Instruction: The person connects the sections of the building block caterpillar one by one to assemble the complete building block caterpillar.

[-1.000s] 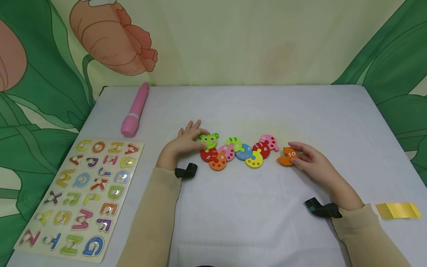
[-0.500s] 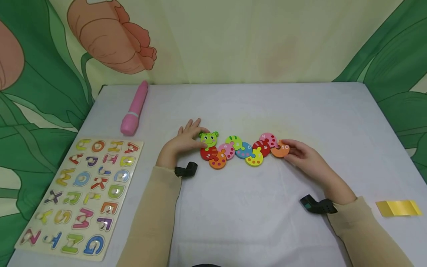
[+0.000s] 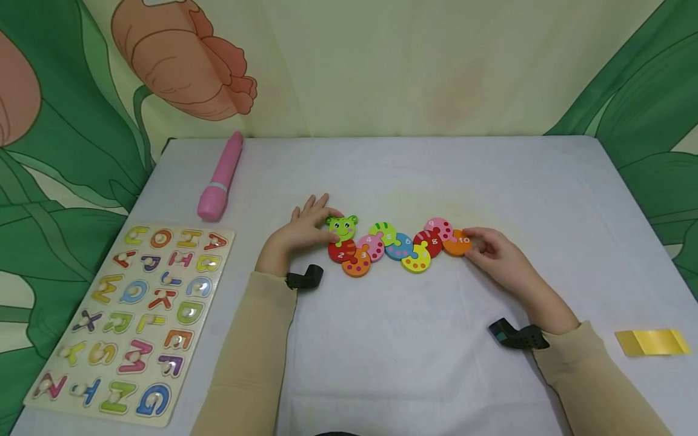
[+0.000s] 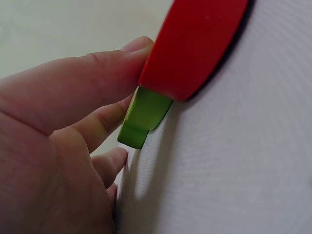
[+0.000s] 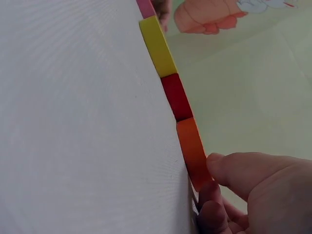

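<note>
A row of interlocked caterpillar puzzle pieces lies across the middle of the table in the head view. My left hand (image 3: 300,235) holds the green smiling head piece (image 3: 341,228) at the row's left end, index finger by its ear and thumb at its lower edge. The thumb also touches the red piece numbered 2 (image 4: 195,48) in the left wrist view. At the other end, my right hand (image 3: 500,254) pinches the orange piece numbered 10 (image 3: 457,244) between thumb and fingers. That piece sits against the pink 9 (image 3: 438,227) and red 8 (image 3: 428,244).
An alphabet peg board (image 3: 180,315) with coloured letters lies at the left. Behind it rests a pink toy microphone (image 3: 220,178). A folded yellow strip (image 3: 652,343) lies near the right edge. A printed curtain (image 3: 403,66) hangs behind the white-covered table (image 3: 403,363).
My right hand has moved left and slightly away from me, bringing the orange 10 piece from apart to the row's right end, its face turned. My left hand has stayed on the head piece.
</note>
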A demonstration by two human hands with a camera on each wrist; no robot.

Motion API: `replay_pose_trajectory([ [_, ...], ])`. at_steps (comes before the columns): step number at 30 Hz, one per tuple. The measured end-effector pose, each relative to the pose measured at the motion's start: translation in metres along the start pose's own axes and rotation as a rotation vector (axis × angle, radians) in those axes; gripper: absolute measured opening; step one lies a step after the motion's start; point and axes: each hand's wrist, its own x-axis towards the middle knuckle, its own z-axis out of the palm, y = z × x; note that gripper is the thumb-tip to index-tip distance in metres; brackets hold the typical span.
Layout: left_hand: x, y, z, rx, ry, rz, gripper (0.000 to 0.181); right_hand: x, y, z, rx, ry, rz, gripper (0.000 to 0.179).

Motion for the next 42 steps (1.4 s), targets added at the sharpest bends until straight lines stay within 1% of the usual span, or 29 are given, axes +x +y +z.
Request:
replay_pose_trajectory([
  [6,0.0,-0.001,0.001,-0.004,0.0,0.0,0.048,-0.001,0.0,0.001,-0.012,0.021,-0.003,0.038],
  [20,0.0,-0.001,0.003,0.005,0.005,0.0,0.047,0.0,0.005,0.004,-0.036,0.022,0.031,0.036],
  [28,0.004,-0.004,0.006,0.001,0.016,-0.006,0.047,0.0,0.007,0.006,-0.015,0.016,0.039,0.035],
  [34,0.006,-0.005,0.007,-0.002,0.024,-0.005,0.045,0.0,0.004,0.006,0.011,0.007,0.051,0.038],
  [36,0.007,-0.005,0.01,0.003,0.043,-0.017,0.043,0.0,0.004,0.007,0.014,0.003,0.052,0.04],
  [38,0.006,-0.001,0.013,0.022,0.06,-0.044,0.043,0.001,0.003,0.008,0.01,0.002,0.049,0.041],
  [42,0.004,0.012,0.019,0.059,0.08,-0.103,0.048,0.007,0.0,0.009,0.019,-0.029,0.092,0.044],
])
